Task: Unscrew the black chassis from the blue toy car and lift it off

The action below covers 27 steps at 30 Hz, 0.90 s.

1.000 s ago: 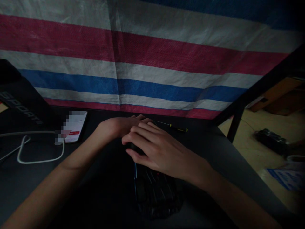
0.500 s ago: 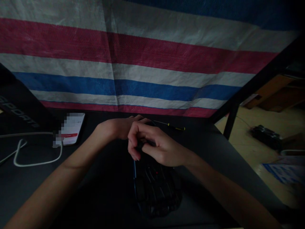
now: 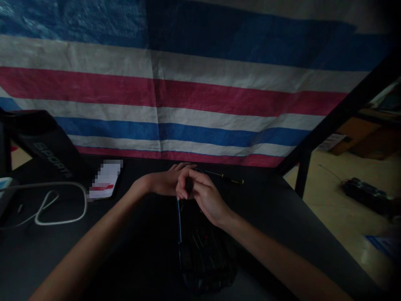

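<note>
A dark toy car with a blue strip along its left side lies lengthwise in front of me, a tiny red spot on its top. At its far end, my left hand is laid over the car with fingers bent around it; its thumb and palm are hidden. My right hand is above the same end, in front of the left, its fingers curled together in a pinch. What the pinch holds, if anything, is too dark to make out. Just beyond the hands, a screwdriver with a black and yellow handle rests on the table.
On the dark table, a phone and a white cable lie at left, near a black box lettered SPORTS. Behind hangs a striped sheet. Another dark vehicle-like object is on the floor at right.
The view has tilted up and shifted a little left, so the scene sits lower. My right hand has turned, its fingers drawn in closer over the car's far end. My left hand stays there.
</note>
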Each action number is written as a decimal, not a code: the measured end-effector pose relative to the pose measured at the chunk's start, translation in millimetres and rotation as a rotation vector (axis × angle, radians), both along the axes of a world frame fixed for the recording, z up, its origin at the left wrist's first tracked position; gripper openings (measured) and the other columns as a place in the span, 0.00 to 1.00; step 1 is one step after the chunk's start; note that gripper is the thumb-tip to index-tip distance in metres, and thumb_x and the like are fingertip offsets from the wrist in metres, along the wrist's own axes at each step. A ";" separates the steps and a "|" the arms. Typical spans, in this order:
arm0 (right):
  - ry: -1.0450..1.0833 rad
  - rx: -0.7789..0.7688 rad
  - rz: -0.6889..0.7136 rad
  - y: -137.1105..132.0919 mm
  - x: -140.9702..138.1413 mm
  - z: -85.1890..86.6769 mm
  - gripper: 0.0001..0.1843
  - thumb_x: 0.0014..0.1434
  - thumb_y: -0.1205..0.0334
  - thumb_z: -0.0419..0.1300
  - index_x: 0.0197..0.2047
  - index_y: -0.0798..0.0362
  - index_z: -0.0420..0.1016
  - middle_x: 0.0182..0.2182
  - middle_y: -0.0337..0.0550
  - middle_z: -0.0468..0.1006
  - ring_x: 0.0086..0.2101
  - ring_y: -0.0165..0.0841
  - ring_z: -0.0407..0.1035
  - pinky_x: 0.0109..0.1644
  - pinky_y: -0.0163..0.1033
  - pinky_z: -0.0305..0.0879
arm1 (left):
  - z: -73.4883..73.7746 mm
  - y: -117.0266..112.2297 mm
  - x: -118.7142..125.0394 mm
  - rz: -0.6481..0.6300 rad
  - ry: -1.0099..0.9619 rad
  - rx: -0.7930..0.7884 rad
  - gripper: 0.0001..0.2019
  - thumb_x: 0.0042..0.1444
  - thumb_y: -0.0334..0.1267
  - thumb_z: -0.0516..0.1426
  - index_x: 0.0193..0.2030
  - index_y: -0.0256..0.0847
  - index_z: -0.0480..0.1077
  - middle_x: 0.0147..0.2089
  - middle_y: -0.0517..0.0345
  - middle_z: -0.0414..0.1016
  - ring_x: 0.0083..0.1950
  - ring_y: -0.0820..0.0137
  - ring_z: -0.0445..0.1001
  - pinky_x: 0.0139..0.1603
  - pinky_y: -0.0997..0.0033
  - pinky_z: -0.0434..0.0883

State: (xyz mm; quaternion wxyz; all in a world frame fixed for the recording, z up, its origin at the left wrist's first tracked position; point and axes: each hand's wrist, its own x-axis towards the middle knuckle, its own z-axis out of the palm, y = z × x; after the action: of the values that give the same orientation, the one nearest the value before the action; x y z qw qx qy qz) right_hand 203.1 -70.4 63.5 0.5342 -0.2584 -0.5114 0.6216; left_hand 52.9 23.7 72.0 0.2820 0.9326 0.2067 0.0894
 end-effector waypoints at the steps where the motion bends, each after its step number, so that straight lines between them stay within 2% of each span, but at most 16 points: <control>1: 0.020 -0.020 -0.012 -1.0 -2.9 -0.2 0.05 0.55 0.68 0.53 0.31 0.51 0.70 0.23 0.34 0.67 0.25 0.27 0.63 0.31 0.34 0.61 | -6.3 -2.3 -3.6 0.005 -0.057 -0.075 0.39 0.50 0.35 0.68 0.69 0.46 0.64 0.71 0.47 0.65 0.77 0.48 0.52 0.76 0.47 0.52; 4: 0.054 -0.058 -0.030 -3.1 -13.3 1.1 0.04 0.53 0.68 0.53 0.33 0.51 0.68 0.27 0.33 0.68 0.21 0.24 0.60 0.23 0.32 0.52 | -32.6 -12.3 -13.3 0.147 -0.296 -0.316 0.41 0.51 0.37 0.67 0.72 0.45 0.58 0.74 0.44 0.58 0.78 0.47 0.50 0.73 0.45 0.58; 7: 0.106 -0.152 -0.075 -0.7 -24.7 2.6 0.05 0.53 0.65 0.55 0.36 0.50 0.68 0.25 0.30 0.66 0.19 0.22 0.58 0.22 0.31 0.47 | -61.9 -24.3 -15.1 0.340 -0.509 -0.572 0.46 0.45 0.35 0.69 0.71 0.44 0.56 0.69 0.45 0.63 0.71 0.48 0.61 0.70 0.46 0.62; 8: 0.123 -0.175 -0.101 1.5 -28.1 2.7 0.05 0.54 0.64 0.56 0.37 0.50 0.68 0.24 0.29 0.65 0.18 0.22 0.57 0.22 0.31 0.46 | -70.1 -28.0 -13.9 0.400 -0.576 -0.658 0.44 0.45 0.35 0.69 0.69 0.43 0.59 0.65 0.47 0.67 0.67 0.50 0.65 0.68 0.47 0.64; 11: 0.145 -0.202 -0.152 9.9 -35.8 1.9 0.07 0.60 0.56 0.58 0.39 0.49 0.67 0.20 0.26 0.63 0.16 0.21 0.52 0.21 0.30 0.44 | -84.9 -36.7 -8.2 0.447 -0.635 -0.733 0.33 0.50 0.39 0.67 0.62 0.41 0.63 0.57 0.48 0.73 0.61 0.52 0.71 0.65 0.49 0.67; 14: 0.140 -0.214 -0.158 15.9 -38.8 0.5 0.15 0.63 0.46 0.58 0.40 0.50 0.68 0.16 0.27 0.64 0.15 0.23 0.52 0.20 0.30 0.45 | -86.0 -41.3 -4.5 0.430 -0.661 -0.762 0.32 0.49 0.42 0.68 0.60 0.40 0.64 0.57 0.47 0.74 0.62 0.50 0.70 0.66 0.49 0.66; 19: 0.053 -0.180 -0.140 17.1 -39.6 0.4 0.27 0.65 0.34 0.54 0.39 0.52 0.73 0.12 0.28 0.64 0.13 0.24 0.53 0.17 0.30 0.47 | -76.8 -45.3 -4.0 0.414 -0.697 -0.807 0.37 0.46 0.44 0.70 0.62 0.41 0.64 0.60 0.45 0.73 0.64 0.49 0.70 0.68 0.48 0.63; 24: 0.059 -0.137 -0.163 20.0 -47.0 -0.4 0.29 0.66 0.32 0.52 0.52 0.48 0.70 0.16 0.27 0.68 0.10 0.24 0.53 0.12 0.29 0.43 | -72.3 -46.5 -4.8 0.443 -0.679 -0.843 0.28 0.50 0.44 0.69 0.56 0.39 0.69 0.54 0.45 0.77 0.59 0.50 0.73 0.65 0.48 0.66; 27: 0.058 -0.107 -0.139 22.4 -48.5 -2.2 0.29 0.66 0.31 0.50 0.48 0.48 0.72 0.13 0.26 0.64 0.09 0.23 0.51 0.12 0.29 0.41 | -71.0 -46.1 -5.1 0.443 -0.692 -0.827 0.28 0.50 0.43 0.69 0.57 0.40 0.69 0.56 0.47 0.76 0.62 0.51 0.72 0.67 0.51 0.65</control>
State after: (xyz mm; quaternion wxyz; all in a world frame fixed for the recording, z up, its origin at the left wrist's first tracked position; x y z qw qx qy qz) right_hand 154.5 -47.9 61.2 0.5760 -0.3033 -0.4425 0.6168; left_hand 47.7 -22.4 1.0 0.6483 0.5962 0.3106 0.3576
